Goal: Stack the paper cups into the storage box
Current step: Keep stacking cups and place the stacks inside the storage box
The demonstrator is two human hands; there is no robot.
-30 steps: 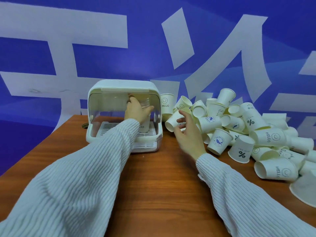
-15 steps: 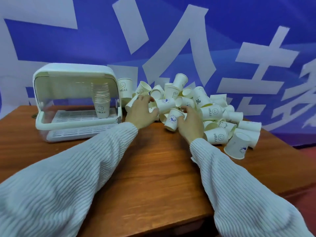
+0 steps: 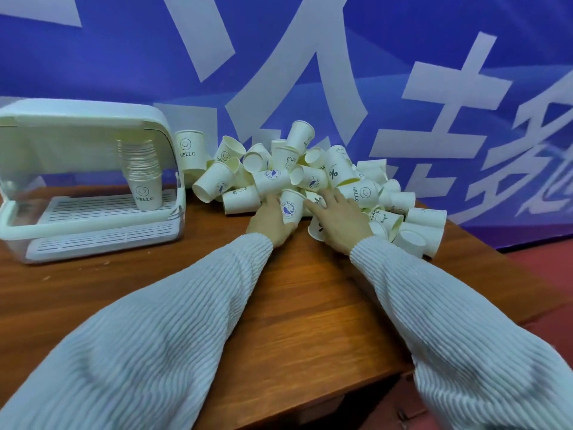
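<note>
A white storage box (image 3: pixel 93 232) with its clear lid raised stands at the left of the wooden table. Inside it, a nested stack of paper cups (image 3: pixel 143 172) stands upright on the slatted tray. A loose pile of white paper cups (image 3: pixel 313 175) lies to the right of the box. At the pile's near edge, my left hand (image 3: pixel 268 223) grips a cup with a blue logo (image 3: pixel 290 208). My right hand (image 3: pixel 339 223) lies beside it, fingers spread over cups in the pile, one cup (image 3: pixel 317 231) partly under the palm.
One "HELLO" cup (image 3: pixel 189 153) stands upright just right of the box. A blue banner with white characters hangs behind the table. The table's right edge (image 3: pixel 483 256) runs close behind the pile, and its front corner drops off at lower right.
My left hand left the stack in the box and moved right to the pile, closing on a blue-logo cup. My right hand shifted onto the pile. The view swung right.
</note>
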